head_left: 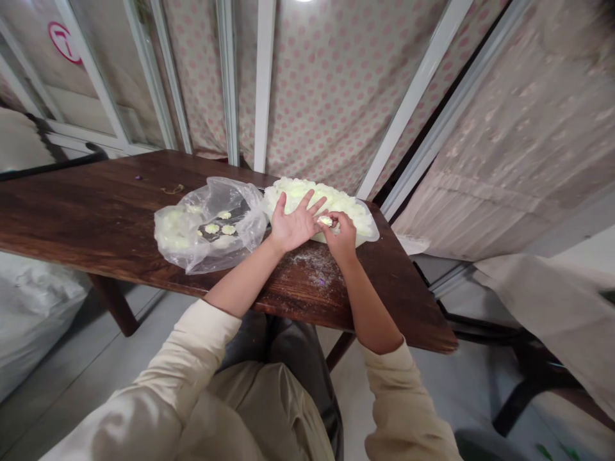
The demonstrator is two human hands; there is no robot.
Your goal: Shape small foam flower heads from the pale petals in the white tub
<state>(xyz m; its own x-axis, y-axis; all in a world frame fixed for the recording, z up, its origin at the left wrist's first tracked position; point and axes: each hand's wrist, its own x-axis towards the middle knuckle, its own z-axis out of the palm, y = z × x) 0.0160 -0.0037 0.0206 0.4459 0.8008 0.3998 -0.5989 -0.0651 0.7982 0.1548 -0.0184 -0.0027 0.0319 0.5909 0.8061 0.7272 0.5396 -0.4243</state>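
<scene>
round pink sign [66, 42] on glass [60, 75] — mark unreadable

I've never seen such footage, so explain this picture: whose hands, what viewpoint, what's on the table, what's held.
There is no machine: these are one person's bare hands, filmed by a camera worn on the head, looking forward and down. The right hand pinches a small pale-yellow flower-shaped piece. The left hand is open beside it, palm up. On the dark-brown wooden table lie a clear plastic bag with similar pieces inside, a wide pale container heaped with ruffled pale-yellow pieces, and scattered white specks.
</scene>
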